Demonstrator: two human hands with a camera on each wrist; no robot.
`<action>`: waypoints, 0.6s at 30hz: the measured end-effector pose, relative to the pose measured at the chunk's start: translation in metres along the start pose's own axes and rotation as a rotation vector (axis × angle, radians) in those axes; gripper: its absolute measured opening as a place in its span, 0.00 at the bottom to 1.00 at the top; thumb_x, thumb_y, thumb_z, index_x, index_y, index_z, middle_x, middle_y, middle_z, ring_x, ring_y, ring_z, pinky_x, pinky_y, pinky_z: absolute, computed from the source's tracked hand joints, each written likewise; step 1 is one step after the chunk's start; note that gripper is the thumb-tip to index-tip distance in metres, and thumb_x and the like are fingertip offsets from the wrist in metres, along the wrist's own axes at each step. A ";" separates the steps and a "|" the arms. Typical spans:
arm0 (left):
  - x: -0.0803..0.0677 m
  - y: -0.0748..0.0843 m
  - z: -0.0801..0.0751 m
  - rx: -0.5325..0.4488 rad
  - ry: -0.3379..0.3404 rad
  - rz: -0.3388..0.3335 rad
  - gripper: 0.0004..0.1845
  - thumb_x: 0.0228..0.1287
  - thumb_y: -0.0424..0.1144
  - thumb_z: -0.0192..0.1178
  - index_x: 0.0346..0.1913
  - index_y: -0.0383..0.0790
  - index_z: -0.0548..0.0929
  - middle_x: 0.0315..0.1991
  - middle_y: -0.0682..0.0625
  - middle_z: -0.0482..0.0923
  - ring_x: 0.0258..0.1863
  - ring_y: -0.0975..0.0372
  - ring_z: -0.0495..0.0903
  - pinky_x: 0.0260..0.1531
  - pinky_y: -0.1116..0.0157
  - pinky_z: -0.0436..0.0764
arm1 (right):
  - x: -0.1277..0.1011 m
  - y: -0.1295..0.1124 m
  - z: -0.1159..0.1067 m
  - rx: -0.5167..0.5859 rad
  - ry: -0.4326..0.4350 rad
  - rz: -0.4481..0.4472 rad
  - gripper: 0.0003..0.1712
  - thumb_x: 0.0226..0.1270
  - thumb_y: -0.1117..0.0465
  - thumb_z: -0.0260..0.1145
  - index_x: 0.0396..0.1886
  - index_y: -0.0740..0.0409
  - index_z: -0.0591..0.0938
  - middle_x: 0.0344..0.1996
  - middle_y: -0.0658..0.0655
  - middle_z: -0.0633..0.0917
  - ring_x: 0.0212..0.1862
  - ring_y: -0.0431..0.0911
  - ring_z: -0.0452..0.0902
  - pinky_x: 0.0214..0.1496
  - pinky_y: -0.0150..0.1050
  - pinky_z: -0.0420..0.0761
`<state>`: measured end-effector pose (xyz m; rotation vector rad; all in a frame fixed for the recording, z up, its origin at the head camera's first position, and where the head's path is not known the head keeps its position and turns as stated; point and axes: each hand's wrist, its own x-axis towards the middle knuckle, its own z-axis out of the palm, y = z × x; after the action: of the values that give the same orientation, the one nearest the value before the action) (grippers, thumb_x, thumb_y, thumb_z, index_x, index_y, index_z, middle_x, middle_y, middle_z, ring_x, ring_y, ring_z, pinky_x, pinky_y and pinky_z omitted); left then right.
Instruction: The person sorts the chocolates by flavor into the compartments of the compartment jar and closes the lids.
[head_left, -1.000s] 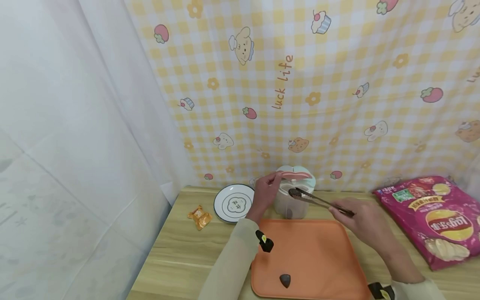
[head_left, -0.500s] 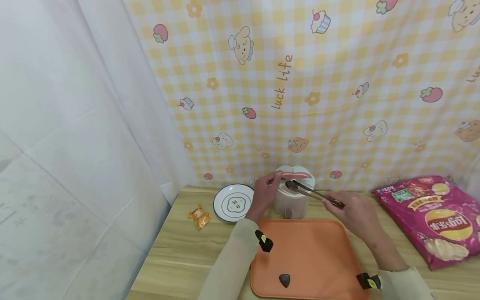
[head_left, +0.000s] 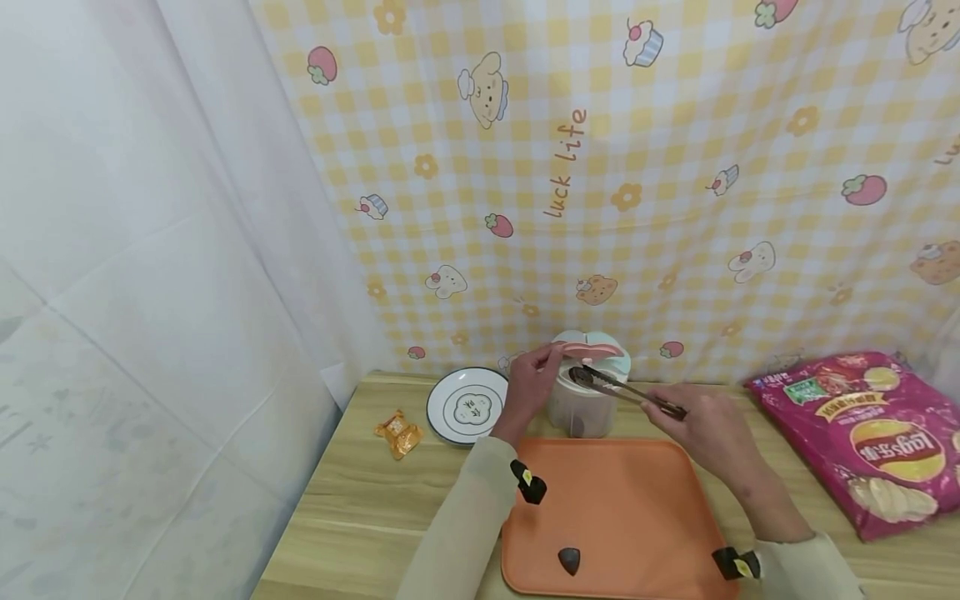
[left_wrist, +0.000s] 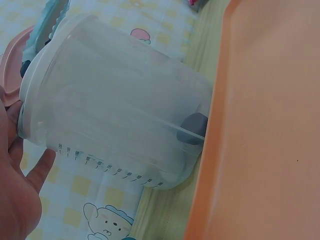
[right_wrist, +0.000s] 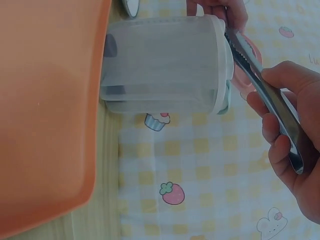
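A clear storage container (head_left: 581, 417) with a pale green and white top stands behind the orange tray (head_left: 615, 508). At its raised pink lid (head_left: 592, 351), my left hand (head_left: 531, 379) holds the edge with its fingertips. My right hand (head_left: 701, 429) grips metal tongs (right_wrist: 270, 95) along their arms. The tongs' tips are right over the container's opening, and a small dark piece (left_wrist: 25, 68) shows at them in the left wrist view. Inside the container, a dark piece (left_wrist: 192, 129) lies low down. Another dark, rounded-triangular piece (head_left: 570, 560) rests on the tray near its front.
Left of the container are a white plate (head_left: 442, 408) with a dark rim and an orange-wrapped packet (head_left: 401, 434). A large magenta chip bag (head_left: 862, 442) lies at the right. Behind the wooden table (head_left: 352, 508) hangs a yellow checked cloth (head_left: 675, 250).
My right hand and the tongs have moved left and slightly up over the container's opening, then dipped a little. My left hand and the raised lid have stayed in place.
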<state>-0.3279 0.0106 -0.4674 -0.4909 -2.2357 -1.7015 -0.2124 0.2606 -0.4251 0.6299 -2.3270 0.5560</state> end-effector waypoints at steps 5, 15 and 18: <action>-0.001 0.002 0.000 0.003 0.005 -0.003 0.18 0.77 0.51 0.58 0.55 0.47 0.91 0.52 0.57 0.87 0.52 0.65 0.84 0.50 0.62 0.82 | 0.000 -0.001 -0.001 0.004 -0.024 0.027 0.10 0.55 0.65 0.80 0.39 0.57 0.93 0.27 0.50 0.88 0.23 0.34 0.75 0.22 0.35 0.76; -0.001 0.003 -0.001 -0.010 0.011 -0.012 0.18 0.77 0.52 0.59 0.55 0.48 0.91 0.52 0.57 0.87 0.53 0.64 0.84 0.51 0.60 0.82 | -0.001 -0.001 -0.002 0.005 -0.040 0.048 0.10 0.56 0.65 0.80 0.39 0.57 0.92 0.26 0.47 0.86 0.24 0.36 0.77 0.23 0.36 0.77; -0.001 0.003 -0.001 -0.012 0.007 -0.012 0.18 0.77 0.52 0.59 0.55 0.48 0.91 0.52 0.57 0.87 0.54 0.65 0.83 0.52 0.60 0.82 | -0.001 -0.001 -0.002 0.000 -0.048 0.066 0.11 0.57 0.64 0.79 0.40 0.58 0.92 0.27 0.49 0.88 0.25 0.39 0.82 0.24 0.39 0.80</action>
<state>-0.3253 0.0107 -0.4650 -0.4744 -2.2293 -1.7205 -0.2100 0.2615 -0.4244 0.5744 -2.4005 0.5763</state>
